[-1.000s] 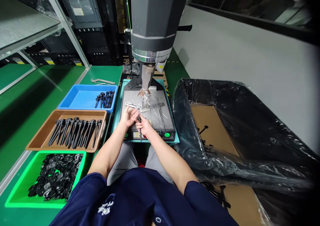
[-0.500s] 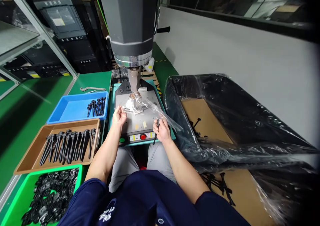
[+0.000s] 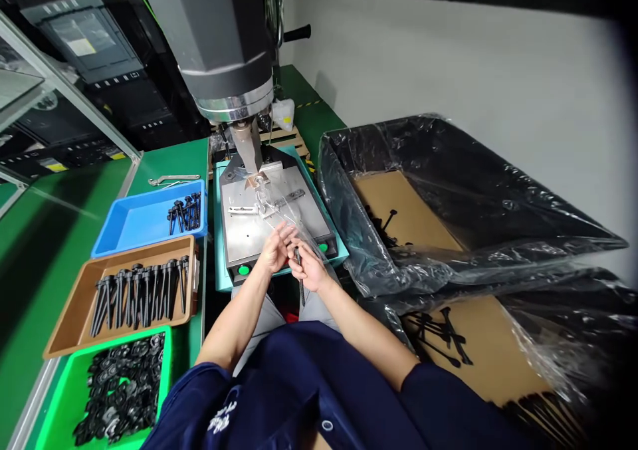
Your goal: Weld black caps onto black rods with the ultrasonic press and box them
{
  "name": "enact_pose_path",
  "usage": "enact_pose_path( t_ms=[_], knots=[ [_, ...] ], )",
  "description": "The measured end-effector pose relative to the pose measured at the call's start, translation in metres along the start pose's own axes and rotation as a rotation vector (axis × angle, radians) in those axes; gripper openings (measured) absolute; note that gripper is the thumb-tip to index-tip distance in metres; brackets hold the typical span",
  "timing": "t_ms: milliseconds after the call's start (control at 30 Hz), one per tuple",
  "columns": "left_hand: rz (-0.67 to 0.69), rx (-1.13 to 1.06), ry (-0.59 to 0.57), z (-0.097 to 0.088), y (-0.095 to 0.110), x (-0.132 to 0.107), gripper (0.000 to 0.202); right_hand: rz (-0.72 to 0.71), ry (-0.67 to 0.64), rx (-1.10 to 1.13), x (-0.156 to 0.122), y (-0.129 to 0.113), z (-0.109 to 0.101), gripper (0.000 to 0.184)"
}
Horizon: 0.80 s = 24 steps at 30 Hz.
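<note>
In front of the press bed my two hands are close together. My right hand (image 3: pixel 310 268) grips a thin black ribbed rod (image 3: pixel 302 290), which points down toward my lap. Beside it, my left hand (image 3: pixel 277 246) has its fingers stretched out and loosely spread, close to the right fingertips; I see nothing held in it. Clear plastic film (image 3: pixel 294 221) trails from the metal fixture (image 3: pixel 259 183) down to the hands. Just above that fixture is the press's metal horn (image 3: pixel 248 147). The metal plate (image 3: pixel 242 240) lies beneath.
On the left stand a blue tray (image 3: pixel 134 217) and a brown tray (image 3: pixel 80 304) with black rod parts, and a green bin (image 3: pixel 62 397) of small black pieces. A wrench (image 3: pixel 174 179) lies behind. Black plastic-lined boxes (image 3: pixel 478 171) fill the right side, with black parts inside.
My left hand has moved right and down, from beside the fixture to my right hand. The right hand still holds the rod and sits slightly further left. The view has shifted.
</note>
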<state>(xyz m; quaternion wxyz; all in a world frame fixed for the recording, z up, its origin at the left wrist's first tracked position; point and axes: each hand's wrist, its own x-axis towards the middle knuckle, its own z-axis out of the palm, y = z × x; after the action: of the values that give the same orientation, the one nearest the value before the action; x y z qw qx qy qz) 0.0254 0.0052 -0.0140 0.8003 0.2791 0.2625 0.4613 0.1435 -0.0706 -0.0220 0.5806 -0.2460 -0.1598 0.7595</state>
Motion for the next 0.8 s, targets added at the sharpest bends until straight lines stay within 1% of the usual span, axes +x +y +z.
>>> enact_pose_path(
  t_ms=[67,100,133,167,200,267,300,333,367,433,500,533,600,633,667,733,800],
  knots=[
    [-0.008,0.052,-0.03,0.003,-0.011,-0.001,0.077,0.136,-0.05,-0.059,-0.012,0.009,-0.013,0.029],
    [-0.01,0.07,-0.043,0.003,-0.013,-0.003,0.077,0.209,-0.045,-0.094,-0.018,0.013,-0.021,0.029],
    [-0.013,0.082,-0.057,0.002,-0.013,-0.004,0.077,0.261,-0.003,-0.123,-0.023,0.016,-0.031,0.03],
    [-0.019,0.091,-0.072,0.001,-0.011,-0.006,0.076,0.283,0.073,-0.14,-0.028,0.018,-0.041,0.029],
    [-0.025,0.099,-0.084,0.0,-0.009,-0.009,0.074,0.273,0.176,-0.14,-0.031,0.019,-0.05,0.028],
    [-0.026,0.112,-0.093,0.0,-0.003,-0.014,0.069,0.188,0.391,-0.089,-0.034,0.015,-0.065,0.023],
    [-0.021,0.123,-0.094,0.001,0.0,-0.017,0.067,0.14,0.471,-0.049,-0.034,0.01,-0.069,0.021],
    [-0.014,0.138,-0.095,0.002,0.003,-0.019,0.065,0.103,0.525,-0.012,-0.033,0.004,-0.071,0.022],
    [-0.007,0.157,-0.094,0.004,0.005,-0.021,0.064,0.076,0.559,0.016,-0.031,-0.002,-0.071,0.026],
    [-0.003,0.206,-0.077,0.008,0.008,-0.025,0.057,0.056,0.577,0.043,-0.026,-0.015,-0.067,0.039],
    [-0.015,0.254,-0.025,0.011,0.009,-0.027,0.047,0.075,0.548,0.049,-0.02,-0.023,-0.06,0.045],
    [-0.025,0.27,0.009,0.011,0.009,-0.029,0.044,0.091,0.534,0.054,-0.018,-0.026,-0.057,0.042],
    [-0.042,0.28,0.063,0.011,0.009,-0.031,0.041,0.081,0.532,0.053,-0.014,-0.027,-0.051,0.027],
    [-0.045,0.278,0.081,0.01,0.01,-0.032,0.04,0.047,0.534,0.037,-0.014,-0.027,-0.049,0.022],
    [-0.044,0.275,0.095,0.009,0.01,-0.033,0.04,0.001,0.529,0.004,-0.013,-0.027,-0.048,0.024],
    [-0.035,0.279,0.129,0.006,0.014,-0.034,0.038,-0.114,0.502,-0.093,-0.015,-0.031,-0.045,0.036],
    [-0.016,0.298,0.185,0.003,0.021,-0.035,0.036,-0.243,0.484,-0.196,-0.015,-0.04,-0.042,0.044]
  ],
)
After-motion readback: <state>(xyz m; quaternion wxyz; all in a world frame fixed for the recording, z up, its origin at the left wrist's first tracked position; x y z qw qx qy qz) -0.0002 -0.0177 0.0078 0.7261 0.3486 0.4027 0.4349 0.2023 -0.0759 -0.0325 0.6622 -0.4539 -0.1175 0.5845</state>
